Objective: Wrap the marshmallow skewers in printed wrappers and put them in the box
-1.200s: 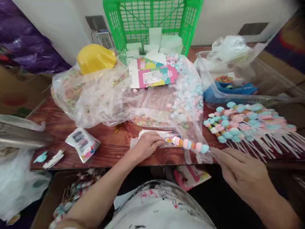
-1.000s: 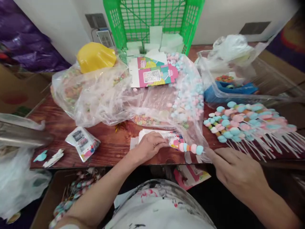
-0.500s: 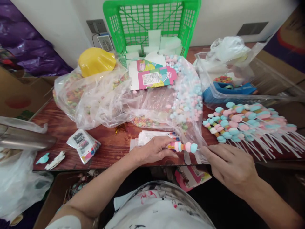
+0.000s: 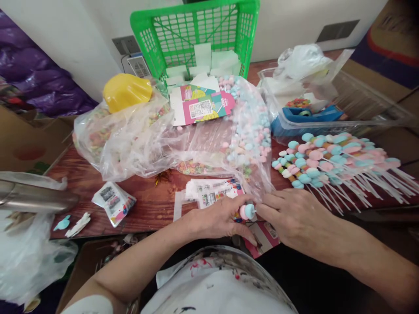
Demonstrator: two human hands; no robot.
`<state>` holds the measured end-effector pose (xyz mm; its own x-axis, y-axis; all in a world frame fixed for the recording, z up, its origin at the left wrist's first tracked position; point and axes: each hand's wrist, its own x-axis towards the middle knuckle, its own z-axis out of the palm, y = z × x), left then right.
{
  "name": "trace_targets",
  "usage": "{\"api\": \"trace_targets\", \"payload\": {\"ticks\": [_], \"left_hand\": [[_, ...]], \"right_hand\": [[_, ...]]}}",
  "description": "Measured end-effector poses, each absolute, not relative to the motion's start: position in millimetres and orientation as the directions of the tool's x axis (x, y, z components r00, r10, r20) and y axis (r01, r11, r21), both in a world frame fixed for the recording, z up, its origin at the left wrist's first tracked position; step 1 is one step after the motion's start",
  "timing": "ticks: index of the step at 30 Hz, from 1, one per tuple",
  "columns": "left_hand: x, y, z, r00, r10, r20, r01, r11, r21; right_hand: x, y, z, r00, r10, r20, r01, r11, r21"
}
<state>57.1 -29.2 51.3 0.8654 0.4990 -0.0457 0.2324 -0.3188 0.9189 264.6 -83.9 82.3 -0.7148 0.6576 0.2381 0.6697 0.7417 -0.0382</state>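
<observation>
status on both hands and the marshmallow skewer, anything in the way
Left hand cupped around marshmallow skewer, right hand at its stick end, grip unclear. Skewer shows blue and pink marshmallows. Printed packets and plastic bag close beyond, neither visibly blocking.

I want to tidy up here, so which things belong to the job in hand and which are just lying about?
Likely part of the job:
marshmallow skewer, in the left hand
other marshmallow skewers, piled at right
bagged marshmallows
bagged cereal rings
printed plastic packets

Seemingly just lying about:
steel flask
purple plastic bag
whitish plastic bag, lower left
</observation>
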Motion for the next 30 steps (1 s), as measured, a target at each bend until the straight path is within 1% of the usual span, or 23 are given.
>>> {"api": "trace_targets", "payload": {"ticks": [4,7,9,11,13,14,15,16,18,19,21,22,23,25,26,28,30], "left_hand": [[70,-32,55,0.882,0.462,-0.09,0.222,-0.24,0.945],[66,-30,55,0.866,0.487,-0.111,0.243,-0.217,0.945],[57,-29,54,0.85,0.506,-0.148,0.258,-0.155,0.954],[47,-30,54,0.849,0.465,-0.249,0.278,0.006,0.961],[42,-36,53,0.832,0.422,-0.361,0.291,0.223,0.931],[41,-40,52,0.813,0.431,-0.392,0.275,0.308,0.911],[42,-45,51,0.785,0.472,-0.402,0.243,0.362,0.9],[45,-50,49,0.752,0.533,-0.388,0.197,0.381,0.904],[50,-58,44,0.702,0.643,-0.306,0.11,0.327,0.939],[52,-61,42,0.689,0.676,-0.261,0.087,0.28,0.956],[54,-65,37,0.685,0.702,-0.196,0.084,0.191,0.978],[54,-66,35,0.686,0.704,-0.186,0.088,0.174,0.981],[52,-66,34,0.676,0.712,-0.19,0.081,0.184,0.979],[47,-66,33,0.624,0.744,-0.238,0.036,0.277,0.96],[44,-65,33,0.589,0.76,-0.276,0.001,0.34,0.94],[39,-64,34,0.529,0.778,-0.34,-0.072,0.44,0.895],[35,-63,34,0.512,0.781,-0.357,-0.132,0.482,0.866]], "right_hand": [[249,-91,59,-0.736,0.634,0.237,0.635,0.768,-0.084],[247,-92,48,-0.727,0.636,0.258,0.606,0.772,-0.193],[253,-89,53,-0.723,0.637,0.267,0.589,0.77,-0.245],[262,-85,65,-0.714,0.63,0.304,0.59,0.776,-0.221],[268,-81,77,-0.699,0.621,0.355,0.615,0.775,-0.144],[269,-79,82,-0.693,0.615,0.376,0.624,0.773,-0.115],[269,-78,84,-0.685,0.618,0.386,0.631,0.768,-0.109],[267,-78,85,-0.679,0.626,0.383,0.631,0.764,-0.132],[259,-79,83,-0.66,0.666,0.348,0.627,0.743,-0.234],[253,-81,81,-0.649,0.69,0.322,0.627,0.724,-0.288],[242,-83,76,-0.624,0.733,0.27,0.64,0.678,-0.362],[237,-84,74,-0.612,0.745,0.264,0.643,0.664,-0.383],[234,-84,73,-0.6,0.752,0.272,0.639,0.655,-0.403],[232,-82,73,-0.543,0.769,0.337,0.61,0.637,-0.47],[233,-80,74,-0.469,0.795,0.385,0.59,0.606,-0.533],[233,-78,72,-0.229,0.868,0.441,0.513,0.493,-0.703],[228,-79,65,-0.024,0.921,0.389,0.398,0.366,-0.842]]}}
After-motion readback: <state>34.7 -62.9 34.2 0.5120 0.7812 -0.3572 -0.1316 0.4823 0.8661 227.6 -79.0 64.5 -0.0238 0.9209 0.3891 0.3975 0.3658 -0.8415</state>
